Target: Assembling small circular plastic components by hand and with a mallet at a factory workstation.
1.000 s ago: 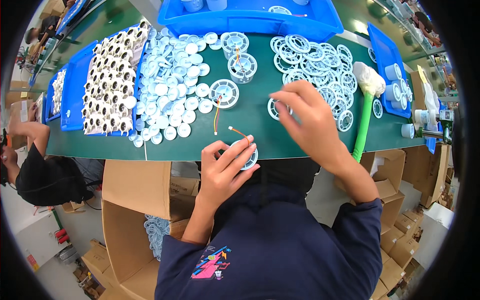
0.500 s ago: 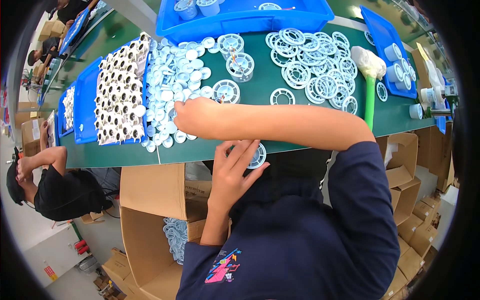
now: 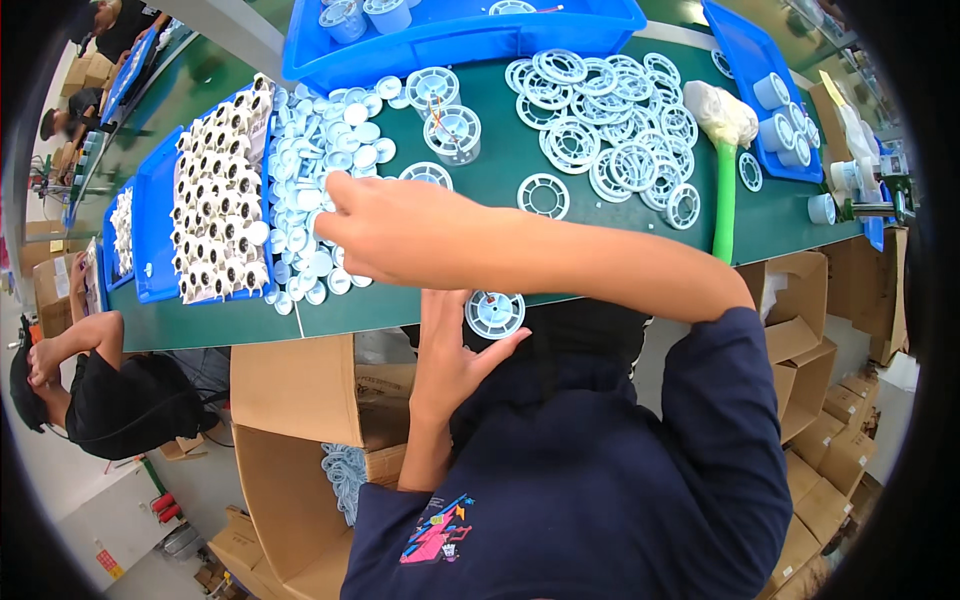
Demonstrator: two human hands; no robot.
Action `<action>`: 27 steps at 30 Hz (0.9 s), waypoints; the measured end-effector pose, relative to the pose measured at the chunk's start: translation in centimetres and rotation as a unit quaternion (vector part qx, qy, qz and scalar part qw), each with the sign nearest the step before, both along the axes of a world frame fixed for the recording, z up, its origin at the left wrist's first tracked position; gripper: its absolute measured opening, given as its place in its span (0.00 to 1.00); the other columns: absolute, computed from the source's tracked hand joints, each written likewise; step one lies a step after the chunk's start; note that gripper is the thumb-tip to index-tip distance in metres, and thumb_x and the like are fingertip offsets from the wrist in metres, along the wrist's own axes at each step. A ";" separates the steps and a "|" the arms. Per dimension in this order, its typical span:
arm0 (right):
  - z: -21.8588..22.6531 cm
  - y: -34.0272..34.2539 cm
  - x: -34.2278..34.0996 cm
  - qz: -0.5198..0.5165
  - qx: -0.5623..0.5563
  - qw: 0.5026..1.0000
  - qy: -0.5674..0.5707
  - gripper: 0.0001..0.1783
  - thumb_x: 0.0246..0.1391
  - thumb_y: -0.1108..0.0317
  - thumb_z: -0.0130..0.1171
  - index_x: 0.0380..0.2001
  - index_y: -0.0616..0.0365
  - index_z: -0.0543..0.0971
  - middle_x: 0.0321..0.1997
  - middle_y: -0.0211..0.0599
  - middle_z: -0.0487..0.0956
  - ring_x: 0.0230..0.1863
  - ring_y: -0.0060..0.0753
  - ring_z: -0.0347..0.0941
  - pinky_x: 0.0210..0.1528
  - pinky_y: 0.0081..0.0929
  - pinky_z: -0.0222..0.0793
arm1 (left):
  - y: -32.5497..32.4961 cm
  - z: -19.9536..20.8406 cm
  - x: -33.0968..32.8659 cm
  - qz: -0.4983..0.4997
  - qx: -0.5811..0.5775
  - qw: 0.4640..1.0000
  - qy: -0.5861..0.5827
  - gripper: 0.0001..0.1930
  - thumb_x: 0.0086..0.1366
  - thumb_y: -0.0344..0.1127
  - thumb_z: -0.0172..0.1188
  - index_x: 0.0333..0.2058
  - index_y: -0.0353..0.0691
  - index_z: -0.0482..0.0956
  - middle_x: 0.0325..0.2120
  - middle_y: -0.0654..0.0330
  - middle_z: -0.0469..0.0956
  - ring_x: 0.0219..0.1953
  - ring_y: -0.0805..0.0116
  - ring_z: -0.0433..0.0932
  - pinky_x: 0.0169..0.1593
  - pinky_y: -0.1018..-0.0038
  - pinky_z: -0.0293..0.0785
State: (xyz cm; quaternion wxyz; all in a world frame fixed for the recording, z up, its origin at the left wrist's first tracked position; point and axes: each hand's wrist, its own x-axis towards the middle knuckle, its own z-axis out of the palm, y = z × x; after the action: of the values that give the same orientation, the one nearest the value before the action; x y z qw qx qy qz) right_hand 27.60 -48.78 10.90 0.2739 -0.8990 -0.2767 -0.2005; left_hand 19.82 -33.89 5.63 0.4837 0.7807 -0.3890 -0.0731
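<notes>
My left hand (image 3: 438,350) is at the table's near edge, wrapped round a light-blue round plastic housing (image 3: 495,316) with a spoked top. Its thumb lies along the housing's near side; my right forearm hides some of its fingers. Reaching across to the left, my right hand (image 3: 390,228) is over the near right side of a pile of small light-blue round caps (image 3: 325,150). Its fingers are curled together, and what they pinch, if anything, is hidden. Beyond it stand several similar housings (image 3: 453,133), with thin wires showing on the nearer ones.
Light-blue spoked rings (image 3: 610,120) are heaped right of the middle. A green-handled mallet with a wrapped head (image 3: 722,115) lies beside them. Blue bins (image 3: 460,50) stand at the back and right; white parts (image 3: 222,200) fill a left tray. An open carton (image 3: 290,480) sits below.
The view has shifted slightly. My left fingers, which lay across the housing's top, have moved off it, so more of its face shows. My right hand stays at the caps.
</notes>
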 end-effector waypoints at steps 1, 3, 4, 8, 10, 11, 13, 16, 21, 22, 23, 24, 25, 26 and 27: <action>0.8 -1.3 -1.0 0.010 -0.059 0.998 0.010 0.12 0.50 0.69 0.69 0.38 0.64 0.84 0.43 0.42 0.78 0.43 0.43 0.81 0.38 0.34 0.83 | -0.1 -0.7 -0.3 0.004 -0.009 1.000 0.013 0.39 0.48 0.31 0.83 0.59 0.35 0.74 0.57 0.50 0.76 0.60 0.45 0.73 0.62 0.56 0.69; 0.9 -3.1 -3.3 0.012 -0.036 0.999 0.029 0.08 0.58 0.71 0.65 0.39 0.64 0.81 0.41 0.41 0.75 0.42 0.44 0.78 0.41 0.36 0.79 | 0.2 -1.1 -0.7 0.017 -0.019 0.999 0.030 0.38 0.48 0.31 0.83 0.58 0.35 0.74 0.56 0.49 0.76 0.59 0.46 0.73 0.61 0.56 0.70; 0.9 -4.1 -5.3 -0.005 0.045 0.995 0.084 0.07 0.61 0.73 0.63 0.41 0.63 0.80 0.41 0.42 0.74 0.41 0.45 0.77 0.42 0.37 0.77 | -0.1 -1.5 -1.0 0.031 -0.014 0.999 0.020 0.39 0.49 0.32 0.83 0.59 0.35 0.74 0.55 0.49 0.76 0.57 0.44 0.73 0.59 0.55 0.71; 0.8 -5.7 -11.9 -0.050 0.219 0.946 0.234 0.07 0.63 0.78 0.60 0.44 0.62 0.80 0.43 0.42 0.73 0.39 0.45 0.76 0.42 0.37 0.73 | -0.7 -2.4 -1.5 0.056 -0.018 0.998 -0.033 0.40 0.47 0.32 0.83 0.59 0.34 0.74 0.53 0.49 0.78 0.54 0.43 0.74 0.56 0.54 0.72; -0.2 -4.9 -13.2 -0.060 0.217 0.942 0.247 0.09 0.62 0.80 0.61 0.45 0.62 0.80 0.44 0.42 0.73 0.39 0.45 0.76 0.41 0.36 0.73 | -1.0 -2.4 -1.4 0.065 -0.021 0.997 -0.034 0.40 0.47 0.30 0.82 0.59 0.34 0.74 0.53 0.48 0.78 0.53 0.43 0.74 0.56 0.54 0.73; -0.6 -4.4 -13.5 -0.092 0.207 0.943 0.245 0.10 0.59 0.81 0.60 0.43 0.63 0.78 0.45 0.44 0.73 0.38 0.50 0.77 0.40 0.40 0.75 | -1.0 -2.3 -1.4 0.068 -0.020 0.997 -0.038 0.40 0.46 0.29 0.82 0.59 0.34 0.75 0.52 0.48 0.78 0.53 0.43 0.75 0.56 0.54 0.73; -1.1 -3.7 -13.8 -0.146 0.172 0.952 0.208 0.13 0.54 0.83 0.61 0.43 0.63 0.76 0.47 0.47 0.71 0.35 0.54 0.79 0.36 0.44 0.77 | -1.2 -2.3 -1.4 0.071 -0.024 0.997 -0.035 0.40 0.46 0.28 0.81 0.59 0.34 0.75 0.52 0.48 0.79 0.53 0.43 0.75 0.56 0.54 0.73; -2.0 -4.4 -13.3 -0.177 0.151 0.964 0.129 0.15 0.53 0.82 0.63 0.44 0.62 0.77 0.48 0.46 0.72 0.34 0.53 0.79 0.36 0.43 0.77 | -1.1 -2.6 -1.6 0.074 -0.016 0.996 -0.042 0.40 0.46 0.28 0.82 0.60 0.34 0.74 0.55 0.49 0.78 0.55 0.45 0.74 0.57 0.55 0.73; -3.2 -8.1 -13.3 -0.310 0.048 0.938 0.149 0.16 0.56 0.75 0.67 0.47 0.60 0.77 0.56 0.46 0.75 0.40 0.49 0.81 0.40 0.42 0.79 | -2.4 -2.3 -1.3 0.103 -0.026 0.993 -0.052 0.38 0.48 0.32 0.83 0.58 0.35 0.77 0.53 0.51 0.81 0.53 0.47 0.75 0.56 0.56 0.73; -4.1 -8.4 -13.6 -0.306 0.021 0.941 0.145 0.16 0.56 0.74 0.69 0.47 0.60 0.78 0.58 0.45 0.75 0.42 0.49 0.81 0.40 0.42 0.79 | -2.8 -2.2 -1.2 0.111 -0.022 0.992 -0.054 0.37 0.48 0.32 0.83 0.58 0.34 0.77 0.53 0.51 0.81 0.52 0.47 0.76 0.55 0.56 0.73; -4.6 -8.7 -13.8 -0.303 -0.007 0.943 0.141 0.17 0.55 0.72 0.70 0.47 0.59 0.78 0.59 0.45 0.75 0.45 0.49 0.81 0.41 0.42 0.79 | -3.3 -2.2 -0.9 0.113 -0.020 0.992 -0.059 0.37 0.48 0.33 0.83 0.58 0.34 0.76 0.53 0.51 0.81 0.52 0.47 0.76 0.55 0.56 0.73; -4.9 -8.9 -14.1 -0.303 -0.009 0.942 0.142 0.17 0.55 0.72 0.70 0.47 0.59 0.78 0.59 0.45 0.75 0.45 0.49 0.81 0.41 0.42 0.79 | -3.6 -2.1 -0.6 0.113 -0.022 0.992 -0.057 0.37 0.48 0.33 0.83 0.58 0.34 0.76 0.53 0.51 0.81 0.52 0.47 0.76 0.55 0.56 0.73; -5.1 -9.1 -14.3 -0.297 -0.025 0.944 0.142 0.17 0.55 0.71 0.70 0.47 0.58 0.78 0.60 0.44 0.75 0.47 0.50 0.79 0.41 0.42 0.79 | -3.9 -2.1 -0.3 0.111 -0.024 0.992 -0.057 0.37 0.49 0.33 0.83 0.58 0.34 0.76 0.53 0.51 0.81 0.52 0.47 0.76 0.55 0.56 0.73; -5.1 -9.2 -14.3 -0.291 -0.042 0.945 0.142 0.18 0.55 0.69 0.71 0.47 0.58 0.78 0.60 0.43 0.75 0.50 0.51 0.78 0.42 0.41 0.79 | -4.1 -2.1 -0.1 0.110 -0.027 0.992 -0.057 0.37 0.49 0.33 0.83 0.58 0.34 0.76 0.53 0.51 0.81 0.52 0.47 0.76 0.55 0.56 0.74; -4.9 -9.1 -14.3 -0.290 -0.043 0.945 0.142 0.18 0.55 0.69 0.71 0.47 0.58 0.78 0.60 0.43 0.75 0.50 0.51 0.78 0.42 0.41 0.79 | -4.0 -2.1 0.1 0.103 -0.028 0.993 -0.052 0.37 0.49 0.33 0.83 0.58 0.34 0.76 0.52 0.51 0.81 0.52 0.47 0.75 0.56 0.56 0.73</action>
State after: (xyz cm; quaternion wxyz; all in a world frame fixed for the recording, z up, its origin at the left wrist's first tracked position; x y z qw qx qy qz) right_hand 13.29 -57.84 6.04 0.2014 -0.9705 0.0292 -0.1290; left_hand 19.88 -37.87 3.52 0.4896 0.8055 -0.3327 0.0291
